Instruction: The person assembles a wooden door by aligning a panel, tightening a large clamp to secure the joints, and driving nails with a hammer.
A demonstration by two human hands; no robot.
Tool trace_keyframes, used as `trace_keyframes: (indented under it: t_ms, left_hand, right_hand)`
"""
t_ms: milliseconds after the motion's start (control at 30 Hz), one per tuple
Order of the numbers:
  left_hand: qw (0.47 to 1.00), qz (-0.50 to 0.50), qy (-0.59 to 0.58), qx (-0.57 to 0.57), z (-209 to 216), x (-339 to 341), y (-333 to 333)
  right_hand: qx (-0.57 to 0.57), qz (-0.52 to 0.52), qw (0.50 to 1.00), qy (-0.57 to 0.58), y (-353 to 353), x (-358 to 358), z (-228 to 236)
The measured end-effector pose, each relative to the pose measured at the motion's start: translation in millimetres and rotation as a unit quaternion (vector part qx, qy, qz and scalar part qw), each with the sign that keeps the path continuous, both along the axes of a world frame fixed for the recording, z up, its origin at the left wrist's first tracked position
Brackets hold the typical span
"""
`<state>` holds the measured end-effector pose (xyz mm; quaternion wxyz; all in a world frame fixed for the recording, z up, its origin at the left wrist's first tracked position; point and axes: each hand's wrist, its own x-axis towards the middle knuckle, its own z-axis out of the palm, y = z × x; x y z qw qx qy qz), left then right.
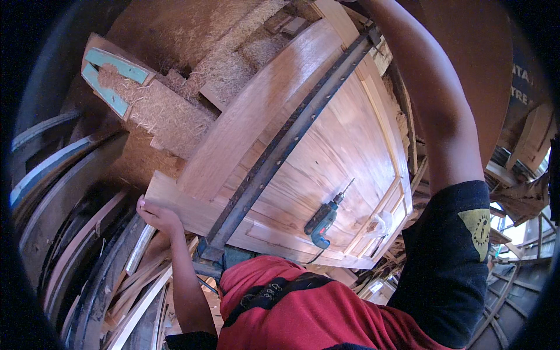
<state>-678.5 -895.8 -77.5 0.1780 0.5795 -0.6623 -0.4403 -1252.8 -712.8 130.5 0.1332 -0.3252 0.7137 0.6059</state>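
A large panel of reddish-brown wood with rectangular frame strips (315,146) lies beneath a long, dark metal bar clamp with a row of holes (291,131), spreading out on both sides of it. A broad, pale wooden board (175,201) runs along the panel's near edge and juts out left of the clamp's near end. The left hand (160,217) is at that jutting end, its fingers curled around the board's edge. The right hand (366,4) is near the clamp's far end, mostly cut off by the upper edge of view, so I cannot tell whether its fingers are open or closed. Right of the clamp, a blue-and-black corded power drill (322,223) rests on the panel, its bit pointing away from the person. Farther left of the clamp lie a shavings-strewn brown board (169,116) with pale turquoise strips (116,65) and a row of curved, dark planks (76,216).
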Motion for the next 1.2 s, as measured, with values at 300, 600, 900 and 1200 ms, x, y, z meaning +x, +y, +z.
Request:
trace_keyframes:
  t_ms: [300,600,900,1200]
  left_hand:
    - [1.0,-0.014,0.001,-0.021,-7.9,4.0,-2.1]
    - [1.0,0.018,-0.001,0.001,-5.1,0.3,1.3]
    - [1.0,0.012,0.008,-0.011,-14.7,7.2,0.1]
    - [0.999,0.041,-0.014,0.013,-4.7,-0.4,3.7]
  right_hand:
    - [-0.045,-0.008,0.995,-0.086,47.3,-7.5,-51.4]
    - [-0.18,-0.039,0.978,-0.095,29.7,-8.4,-27.6]
    - [0.012,-0.032,0.991,-0.126,35.6,-9.3,-23.9]
    - [-0.129,-0.03,0.987,-0.091,23.2,-1.3,9.7]
